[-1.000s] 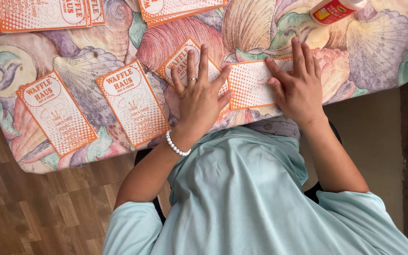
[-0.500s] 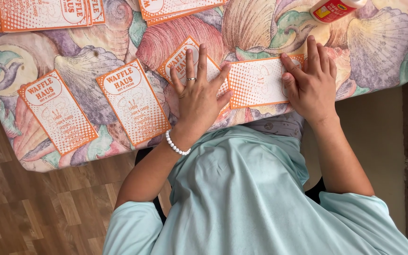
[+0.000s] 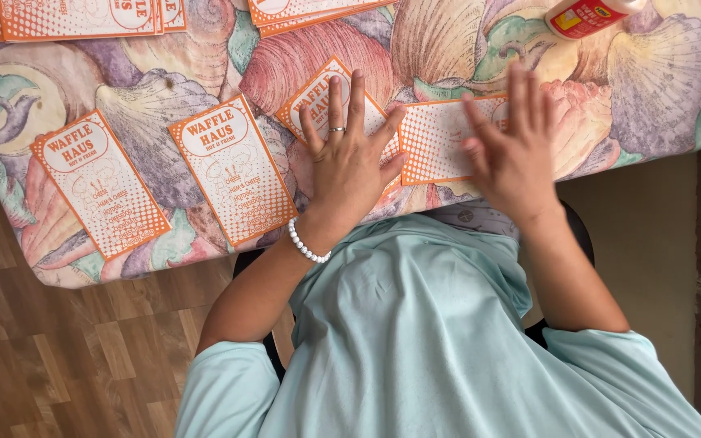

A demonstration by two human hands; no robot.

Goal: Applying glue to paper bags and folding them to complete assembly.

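Orange-and-white card near table edge, right end hidden under blurred right hand, flat, fingers spread, gripping nothing. Left hand flat, splayed, covering another card. Two more cards left; stacks cut off top. Red bottle cropped.

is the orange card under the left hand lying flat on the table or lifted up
Flat. The orange card lies tilted on the shell-patterned tablecloth, with the left hand spread palm-down over it, pressing it; no corner looks raised.

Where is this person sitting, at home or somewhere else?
Probably at home, at a table: a shell-print tablecloth, wood floor, and orange-and-white cards spread out under the left hand and right hand.
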